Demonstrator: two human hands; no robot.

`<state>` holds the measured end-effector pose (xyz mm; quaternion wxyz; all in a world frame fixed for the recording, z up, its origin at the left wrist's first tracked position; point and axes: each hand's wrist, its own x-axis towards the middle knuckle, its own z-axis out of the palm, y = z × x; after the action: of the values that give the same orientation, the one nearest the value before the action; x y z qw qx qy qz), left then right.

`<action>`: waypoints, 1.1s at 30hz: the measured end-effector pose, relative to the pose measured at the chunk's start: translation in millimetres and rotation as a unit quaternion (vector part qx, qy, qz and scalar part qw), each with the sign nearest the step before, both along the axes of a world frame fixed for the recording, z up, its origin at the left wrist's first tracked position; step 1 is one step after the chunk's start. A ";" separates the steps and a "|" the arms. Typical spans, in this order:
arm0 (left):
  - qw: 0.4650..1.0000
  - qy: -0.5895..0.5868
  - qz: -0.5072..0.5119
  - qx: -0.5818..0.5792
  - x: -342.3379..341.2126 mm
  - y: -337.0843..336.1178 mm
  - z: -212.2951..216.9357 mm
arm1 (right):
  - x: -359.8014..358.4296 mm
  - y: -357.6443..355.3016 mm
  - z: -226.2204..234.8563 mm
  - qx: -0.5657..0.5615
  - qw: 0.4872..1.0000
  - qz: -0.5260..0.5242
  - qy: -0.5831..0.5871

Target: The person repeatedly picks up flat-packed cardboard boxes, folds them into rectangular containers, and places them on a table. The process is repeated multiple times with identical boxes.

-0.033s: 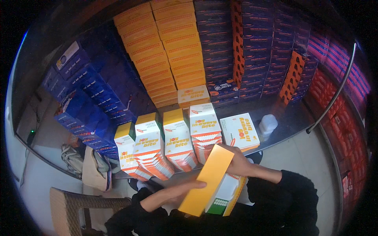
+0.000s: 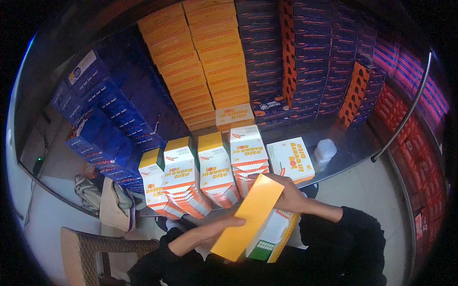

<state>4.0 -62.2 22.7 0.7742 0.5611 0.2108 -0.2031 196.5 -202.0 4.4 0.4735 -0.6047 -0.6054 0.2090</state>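
Note:
I hold a flat orange-yellow carton point(image 2: 250, 217) tilted in front of me, its white and green underside showing at the lower right. My left hand point(image 2: 212, 231) grips its lower left edge. My right hand point(image 2: 286, 193) clasps its upper right end. Just beyond my hands, several white-and-orange cartons point(image 2: 214, 171) stand in leaning stacks on a dark counter point(image 2: 348, 143). One more white-and-orange carton point(image 2: 290, 159) lies flat at the right of that row.
Walls of stacked boxes rise behind the counter: blue point(image 2: 114, 114) on the left, orange point(image 2: 210, 62) in the middle, dark purple point(image 2: 315, 52) and red point(image 2: 410, 95) on the right. A white plastic jar point(image 2: 325, 151) sits on the counter. A wicker chair point(image 2: 90, 252) and bags point(image 2: 112, 202) stand lower left.

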 end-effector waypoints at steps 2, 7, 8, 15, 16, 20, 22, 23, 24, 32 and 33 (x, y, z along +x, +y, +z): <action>0.998 0.026 0.055 -0.032 -11.8 11.7 7.1 | 5.7 -3.9 6.7 -0.023 0.999 0.024 0.018; 0.992 0.045 0.101 0.062 -33.2 35.2 -1.3 | 5.2 -6.7 11.3 -0.057 0.994 0.087 0.013; 0.994 0.033 0.090 0.053 -23.9 40.0 -10.9 | 3.9 -5.9 9.2 -0.065 0.996 0.054 -0.011; 0.929 -0.194 0.310 -0.059 -3.0 51.8 -52.5 | 16.9 -2.7 2.8 -0.208 0.959 -0.194 0.018; 0.924 -0.176 0.321 0.109 -0.8 48.9 -55.5 | 15.9 -2.1 4.2 -0.187 0.961 -0.202 0.012; 0.793 -0.202 0.238 0.523 12.3 41.6 -57.1 | -3.5 -0.1 15.8 -0.021 0.989 -0.143 -0.031; 0.802 -0.253 0.274 0.467 11.3 44.2 -51.3 | -11.0 -3.7 25.6 -0.039 0.993 -0.109 -0.009; 0.804 -0.269 0.297 0.440 9.8 47.6 -47.1 | -12.4 -7.6 31.2 -0.030 0.996 -0.081 0.002; 0.820 -0.268 0.307 0.401 3.3 48.3 -42.4 | -13.2 -4.8 34.9 0.019 0.996 -0.078 -0.030; 0.751 -0.326 0.326 0.473 -15.8 46.0 -13.2 | -1.7 -15.9 41.2 -0.021 0.990 0.014 0.141; 0.776 -0.306 0.350 0.427 -20.1 45.4 -8.8 | 0.7 -16.4 39.1 -0.024 0.985 0.013 0.168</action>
<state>-16.1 -16.8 13.9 0.4967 0.7541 0.2094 0.3751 197.3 -218.4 43.5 0.5513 -0.5641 -0.5198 0.3281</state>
